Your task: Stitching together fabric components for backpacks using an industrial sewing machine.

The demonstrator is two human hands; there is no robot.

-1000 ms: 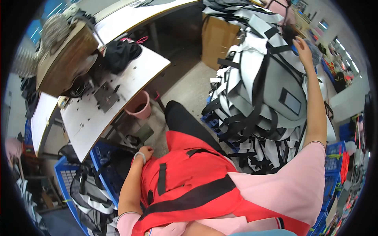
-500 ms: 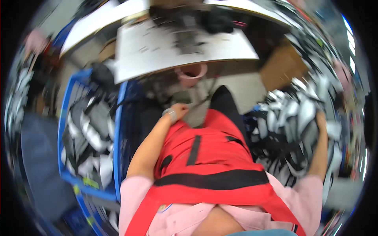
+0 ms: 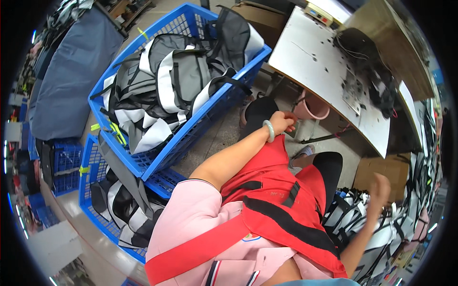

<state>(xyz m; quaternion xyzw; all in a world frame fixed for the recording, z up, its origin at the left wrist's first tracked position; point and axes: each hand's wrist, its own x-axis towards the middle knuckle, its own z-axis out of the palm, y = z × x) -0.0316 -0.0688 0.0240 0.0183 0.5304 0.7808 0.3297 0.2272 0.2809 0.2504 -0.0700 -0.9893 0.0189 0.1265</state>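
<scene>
My left hand [image 3: 282, 122] hovers above my left knee, beside the red apron [image 3: 267, 167]. Its fingers are loosely bent and apart, with nothing in them; a pale bangle [image 3: 269, 130] circles the wrist. Off to the right, my right hand [image 3: 379, 190] is raised over a heap of black and white strapped pieces [image 3: 350, 214]. Motion blurs it, but its fingers look stretched out and no thing shows in them. On my left, a blue plastic basket [image 3: 202, 119] holds several grey, black and white sewn bag pieces [image 3: 188, 76].
Ahead stands a white worktable [image 3: 315, 71] with dark scraps and a black bundle [image 3: 365, 47]. Under its edge is a pink bin [image 3: 312, 106]. A second blue basket [image 3: 86, 190] stands lower left, near a large grey-blue covered stack [image 3: 71, 76]. A cardboard box [image 3: 381, 171] lies at right.
My view has turned left, bringing the blue basket nearer the middle. My right hand has come up off the heap on the right. My left hand remains near my left knee.
</scene>
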